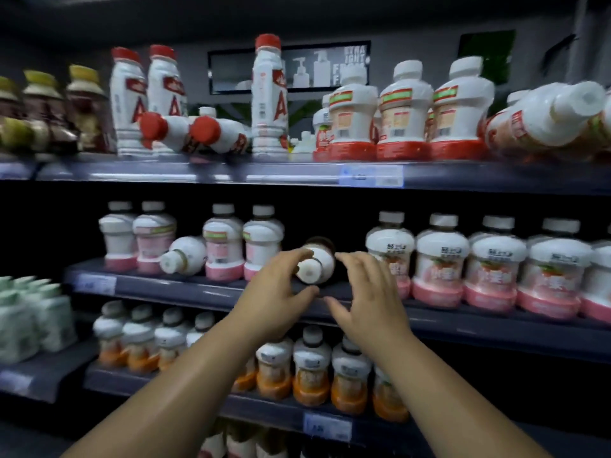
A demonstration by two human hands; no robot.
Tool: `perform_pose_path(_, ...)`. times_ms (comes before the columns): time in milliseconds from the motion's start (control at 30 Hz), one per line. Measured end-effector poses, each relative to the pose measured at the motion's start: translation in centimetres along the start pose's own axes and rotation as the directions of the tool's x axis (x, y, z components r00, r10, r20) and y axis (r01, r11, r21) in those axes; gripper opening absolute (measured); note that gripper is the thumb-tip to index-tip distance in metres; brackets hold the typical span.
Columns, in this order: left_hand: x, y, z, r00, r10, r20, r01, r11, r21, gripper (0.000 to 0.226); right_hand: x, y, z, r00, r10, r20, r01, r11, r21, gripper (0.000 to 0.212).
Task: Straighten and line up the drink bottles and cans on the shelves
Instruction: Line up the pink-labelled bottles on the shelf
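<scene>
A white bottle (315, 264) lies on its side on the middle shelf (198, 292), its cap end facing me. My left hand (277, 289) reaches to its left side, fingertips touching the bottle near the neck, thumb spread below. My right hand (367, 292) hovers just right of it, fingers relaxed and spread, holding nothing. Another tipped white bottle (183, 256) lies further left between upright pink-based bottles (223, 242). On the top shelf (297, 173), two red-capped bottles (195, 133) lie on their sides, and a white bottle (545, 117) lies tipped at the right.
Upright pink-based bottles (439, 259) fill the middle shelf to the right. Orange-based bottles (310, 368) stand on the lower shelf. Brown bottles (49, 107) with yellow caps sit top left, green-white packs (29, 315) at lower left. Price tags (370, 175) hang on the shelf edges.
</scene>
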State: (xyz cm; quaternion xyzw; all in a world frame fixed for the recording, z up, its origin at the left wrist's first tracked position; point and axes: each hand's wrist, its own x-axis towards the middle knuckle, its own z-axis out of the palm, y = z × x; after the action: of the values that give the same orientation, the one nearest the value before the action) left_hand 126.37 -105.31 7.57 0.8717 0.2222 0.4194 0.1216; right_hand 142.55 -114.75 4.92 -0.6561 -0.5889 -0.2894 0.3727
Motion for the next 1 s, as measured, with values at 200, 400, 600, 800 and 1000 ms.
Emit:
perform_pose_path(200,-0.9,-3.4,-3.2,0.999,-0.026,-0.037,0.028,0.998,0.052,0.057,2.9,-2.9,2.0,0.992,-0.010,0.126,0.016,0.999,-0.048,0.057)
perform_pose_path(400,0.0,-6.0,-3.5,0.999,0.051,0.013,-0.051,0.999,0.008,0.056,5.0,-4.0,3.9,0.971,0.186,0.147,-0.169,0.978,-0.123,0.050)
perform_pose_path(600,1.5,-8.8,-3.3,0.992,0.123,0.034,-0.120,0.989,-0.088,0.053,6.8,-4.9,3.9,0.976,0.212,0.041,-0.211,0.977,-0.042,0.067)
perform_pose_path(800,3.2,-9.4,-3.8,0.972,0.191,-0.135,-0.213,0.962,-0.169,0.045,10.8,-6.4,1.6,0.942,0.309,-0.129,-0.266,0.924,0.273,0.058)
perform_pose_path(1000,2.6,-9.9,-3.1,0.961,0.215,-0.172,-0.234,0.967,-0.101,0.050,11.1,-5.0,4.5,0.833,0.548,0.068,-0.524,0.747,0.409,0.063)
